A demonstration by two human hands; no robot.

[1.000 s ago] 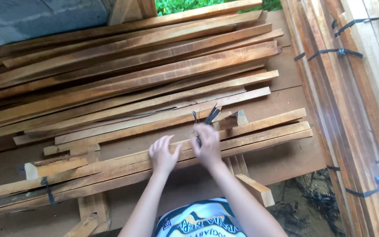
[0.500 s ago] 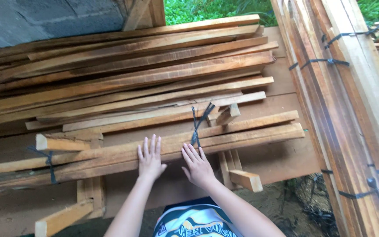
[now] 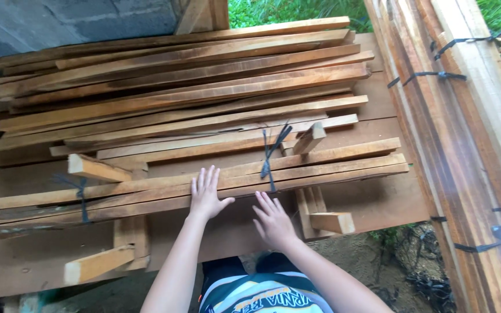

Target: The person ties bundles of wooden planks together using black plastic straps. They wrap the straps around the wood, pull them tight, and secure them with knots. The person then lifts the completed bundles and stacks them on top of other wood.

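Left hand (image 3: 206,194) flat, fingers spread, pressing strapped slat bundle (image 3: 331,165) steady; right hand (image 3: 273,219) open, gripping nothing, just below bundle edge; black strap (image 3: 268,165) right of left hand

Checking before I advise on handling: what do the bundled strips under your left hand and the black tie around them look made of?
The bundled strips look like rough-sawn, unfinished wood: reddish-brown grain, matte faces, pale cut ends. The black tie looks like thin plastic strapping or cord, with loose ends sticking up; which one is too small to tell. The left hand lies flat on the strips.
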